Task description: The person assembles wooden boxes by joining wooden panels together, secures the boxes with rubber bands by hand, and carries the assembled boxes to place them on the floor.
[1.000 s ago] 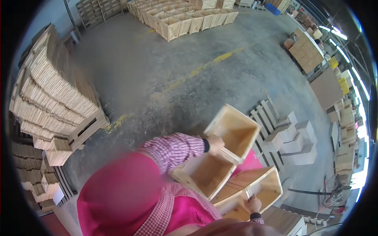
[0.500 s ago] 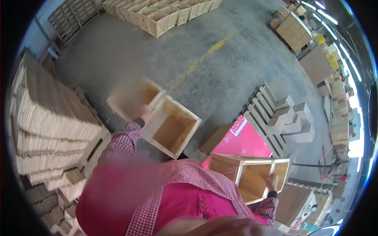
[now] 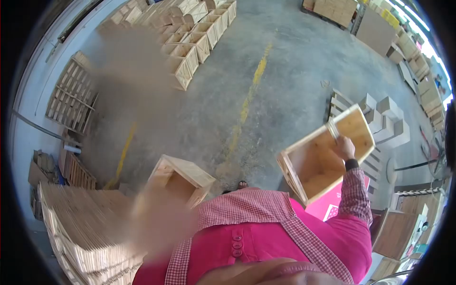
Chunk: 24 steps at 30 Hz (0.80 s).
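Observation:
My right hand (image 3: 344, 148) is closed on an open wooden crate (image 3: 316, 164), gripping it near an inner crosspiece. This crate is tilted, raised in front of my right side, and its hollow inside faces me. A second wooden crate (image 3: 194, 172) is at my left side, with part of its opening showing. My left hand does not show. A blurred smear on the picture covers the area round my left arm and part of that crate.
Stacked thin wooden panels (image 3: 90, 223) stand at my left. Rows of wooden crates (image 3: 192, 45) sit on the concrete floor (image 3: 209, 114) ahead. Beneath the raised crate shows a pink sheet (image 3: 327, 202). Pale boxes (image 3: 387, 121) rest on a pallet (image 3: 339, 102) at the right.
My right hand has raised its crate forward from beside my body. The left-hand crate has come closer to my left side, and my left hand has gone out of sight. The view has turned left.

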Tool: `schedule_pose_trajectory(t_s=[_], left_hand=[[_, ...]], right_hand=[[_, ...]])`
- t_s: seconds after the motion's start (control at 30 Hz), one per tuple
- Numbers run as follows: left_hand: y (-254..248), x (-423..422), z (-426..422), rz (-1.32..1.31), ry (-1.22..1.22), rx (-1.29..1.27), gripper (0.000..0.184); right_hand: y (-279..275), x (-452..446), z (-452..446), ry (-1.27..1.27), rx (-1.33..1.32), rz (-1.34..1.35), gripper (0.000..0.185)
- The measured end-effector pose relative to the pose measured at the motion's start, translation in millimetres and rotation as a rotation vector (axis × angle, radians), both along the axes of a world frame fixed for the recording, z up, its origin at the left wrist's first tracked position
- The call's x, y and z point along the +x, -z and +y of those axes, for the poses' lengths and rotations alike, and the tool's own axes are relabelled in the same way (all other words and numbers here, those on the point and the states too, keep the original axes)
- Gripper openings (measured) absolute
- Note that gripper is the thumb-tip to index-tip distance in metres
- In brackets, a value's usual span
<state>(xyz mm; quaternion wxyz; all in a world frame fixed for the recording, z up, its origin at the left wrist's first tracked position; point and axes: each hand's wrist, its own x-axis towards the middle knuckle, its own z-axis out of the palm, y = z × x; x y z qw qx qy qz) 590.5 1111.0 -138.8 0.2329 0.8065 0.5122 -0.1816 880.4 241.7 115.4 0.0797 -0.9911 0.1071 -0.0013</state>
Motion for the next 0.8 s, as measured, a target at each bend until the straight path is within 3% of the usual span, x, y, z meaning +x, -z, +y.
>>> schedule_pose_trajectory(t_s=[0.03, 0.07, 0.1, 0.13, 0.17, 0.47, 0.8], left_hand=[[6.7, -6.2, 16.9, 0.182, 0.275, -0.010, 0.054], [60.4, -55.7, -68.7, 0.191, 0.267, -0.007, 0.054], [58.7, -41.7, -65.6, -0.336, 0.542, -0.305, 0.051], [-4.4, -7.1, 41.6, -0.885, 0.796, -0.601, 0.048], [-4.8, 12.1, 43.8, -0.884, 0.793, -0.603, 0.048], [-1.9, 213.1, 46.8, -0.791, 0.246, -0.770, 0.053], [-20.8, 420.5, 5.8, -0.604, -0.368, -0.798, 0.058]], right_hand=[[-6.0, 24.5, 18.5, -0.030, 0.010, 0.000, 0.025], [-4.5, 50.8, 33.6, -0.037, 0.016, 0.009, 0.025], [-3.1, 76.5, 47.5, -0.053, 0.021, -0.001, 0.029], [-3.3, 104.6, 62.2, -0.066, 0.023, -0.019, 0.033], [-5.3, 134.2, 78.8, -0.067, 0.022, -0.017, 0.033], [-25.3, 375.9, 215.0, -0.173, 0.072, 0.042, 0.039], [-14.2, 644.7, 291.3, -0.339, 0.184, 0.066, 0.038]])
